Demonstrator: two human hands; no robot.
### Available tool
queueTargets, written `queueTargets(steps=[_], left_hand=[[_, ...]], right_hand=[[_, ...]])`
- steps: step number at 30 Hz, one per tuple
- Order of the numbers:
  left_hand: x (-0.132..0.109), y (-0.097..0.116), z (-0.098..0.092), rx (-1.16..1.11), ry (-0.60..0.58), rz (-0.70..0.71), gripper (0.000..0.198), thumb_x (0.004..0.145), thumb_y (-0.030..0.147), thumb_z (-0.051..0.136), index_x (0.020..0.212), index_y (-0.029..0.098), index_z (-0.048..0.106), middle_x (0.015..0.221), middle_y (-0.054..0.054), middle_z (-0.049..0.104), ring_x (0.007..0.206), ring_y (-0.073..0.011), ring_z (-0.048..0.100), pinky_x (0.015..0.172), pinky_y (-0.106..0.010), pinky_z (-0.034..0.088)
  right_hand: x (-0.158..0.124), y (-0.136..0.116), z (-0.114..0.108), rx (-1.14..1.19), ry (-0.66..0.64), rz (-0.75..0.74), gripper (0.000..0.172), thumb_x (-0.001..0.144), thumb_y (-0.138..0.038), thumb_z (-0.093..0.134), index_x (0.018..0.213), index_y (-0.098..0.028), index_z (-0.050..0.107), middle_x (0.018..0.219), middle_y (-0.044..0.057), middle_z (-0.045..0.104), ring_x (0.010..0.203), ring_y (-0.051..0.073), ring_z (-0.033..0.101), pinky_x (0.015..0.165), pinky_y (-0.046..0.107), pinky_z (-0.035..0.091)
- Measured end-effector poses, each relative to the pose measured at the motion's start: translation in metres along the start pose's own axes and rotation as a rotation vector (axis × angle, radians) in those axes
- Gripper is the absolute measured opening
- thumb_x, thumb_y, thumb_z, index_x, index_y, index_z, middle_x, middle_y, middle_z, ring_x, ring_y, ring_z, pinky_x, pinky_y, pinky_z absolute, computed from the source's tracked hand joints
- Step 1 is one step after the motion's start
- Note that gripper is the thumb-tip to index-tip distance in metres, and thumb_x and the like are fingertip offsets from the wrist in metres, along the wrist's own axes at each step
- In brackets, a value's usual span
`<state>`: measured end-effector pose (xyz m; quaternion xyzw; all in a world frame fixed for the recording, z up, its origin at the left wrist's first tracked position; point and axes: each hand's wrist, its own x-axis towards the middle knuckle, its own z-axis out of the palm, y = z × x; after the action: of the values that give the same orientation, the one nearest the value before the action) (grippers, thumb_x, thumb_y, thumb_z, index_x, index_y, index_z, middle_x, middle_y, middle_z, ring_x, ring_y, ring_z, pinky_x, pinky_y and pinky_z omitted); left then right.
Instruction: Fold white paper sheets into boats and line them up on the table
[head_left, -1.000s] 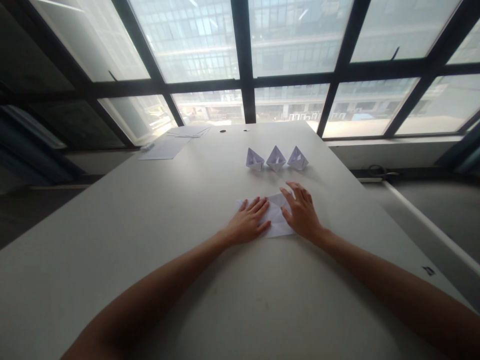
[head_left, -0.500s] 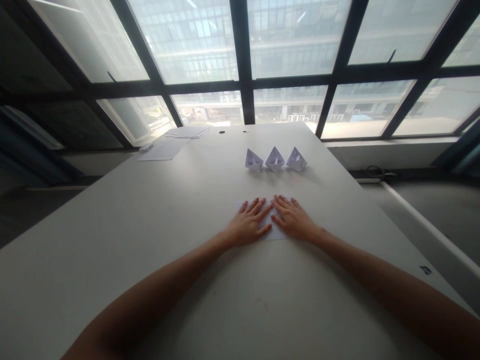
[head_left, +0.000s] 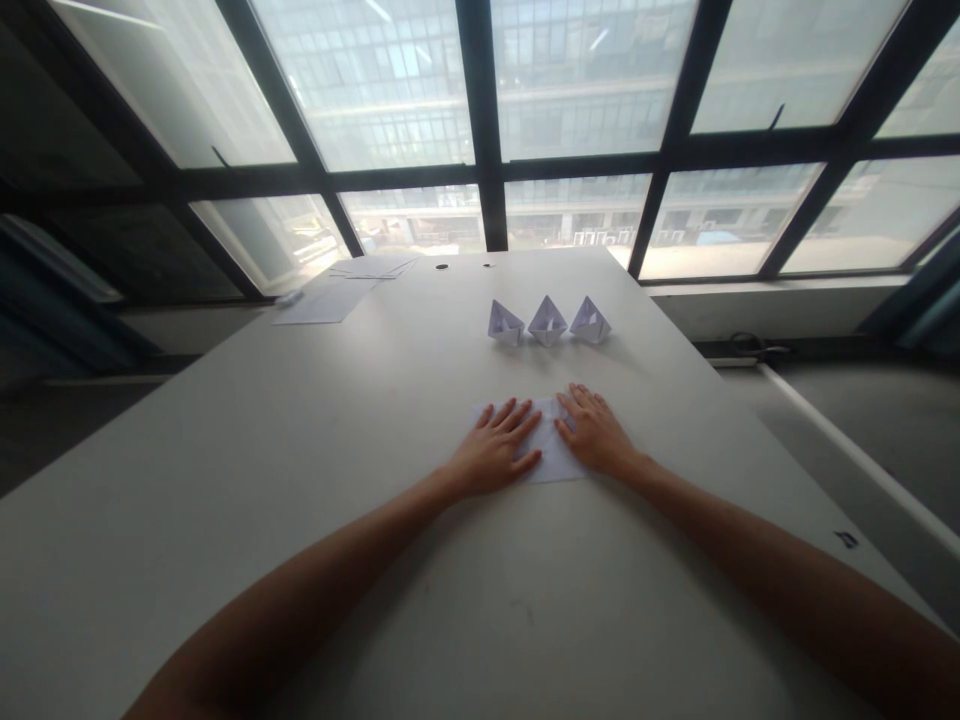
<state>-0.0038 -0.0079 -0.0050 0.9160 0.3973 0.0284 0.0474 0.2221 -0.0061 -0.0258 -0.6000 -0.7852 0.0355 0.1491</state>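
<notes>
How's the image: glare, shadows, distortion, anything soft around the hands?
Head view: daylight washes out the window panes, and the white tabletop darkens toward the camera. Head view: wide-angle stretching toward the edges. Head view: the white paper under the left hand and right hand looks soft, its creases faint.

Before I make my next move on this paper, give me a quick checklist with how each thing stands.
1. Left hand spread on the paper: ok.
2. Right hand at the paper's right side: ok.
3. Paper's visible part flat on the table: ok.
4. Three folded shapes clear of both hands: ok.
5. Loose sheets away from the hands: ok.
6. Creases sharp: cannot tell.
</notes>
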Motion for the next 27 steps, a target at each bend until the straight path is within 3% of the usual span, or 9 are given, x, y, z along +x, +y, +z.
queueTargets(steps=[8,13,20,27], left_hand=[[0.000,0.000,-0.001,-0.005,0.003,0.004,0.065,0.099,0.062,0.027,0.157,0.032,0.024,0.165,-0.003,0.016,0.152,-0.0290,0.012,0.121,-0.054,0.012],[0.000,0.000,-0.001,-0.007,0.014,0.005,0.063,0.099,0.061,0.029,0.156,0.035,0.025,0.165,-0.002,0.016,0.152,-0.0292,0.012,0.121,-0.054,0.013],[0.000,0.000,-0.002,-0.018,0.020,0.004,0.061,0.100,0.061,0.027,0.155,0.037,0.026,0.165,-0.001,0.016,0.152,-0.0286,0.013,0.121,-0.053,0.013],[0.002,-0.001,0.004,-0.010,0.030,-0.050,0.075,0.102,0.057,0.019,0.159,0.010,0.006,0.164,-0.014,0.017,0.153,-0.0223,0.012,0.123,-0.043,0.009]], right_hand=[[0.001,0.003,0.004,0.037,0.127,0.078,0.059,0.095,-0.033,0.044,0.148,-0.006,0.039,0.148,0.022,0.046,0.141,0.032,0.036,0.117,0.044,0.027],[0.001,0.002,-0.002,0.142,0.212,0.090,0.058,0.092,-0.031,0.045,0.145,-0.007,0.041,0.131,0.019,0.058,0.123,0.029,0.051,0.109,0.040,0.038],[0.001,-0.001,-0.011,0.355,0.355,0.012,0.053,0.091,-0.026,0.044,0.143,-0.014,0.044,0.128,0.016,0.060,0.119,0.029,0.055,0.105,0.043,0.043],[-0.003,-0.003,-0.019,0.521,0.420,-0.110,0.045,0.100,-0.036,0.037,0.138,-0.017,0.052,0.116,0.012,0.070,0.109,0.024,0.064,0.100,0.039,0.048]])
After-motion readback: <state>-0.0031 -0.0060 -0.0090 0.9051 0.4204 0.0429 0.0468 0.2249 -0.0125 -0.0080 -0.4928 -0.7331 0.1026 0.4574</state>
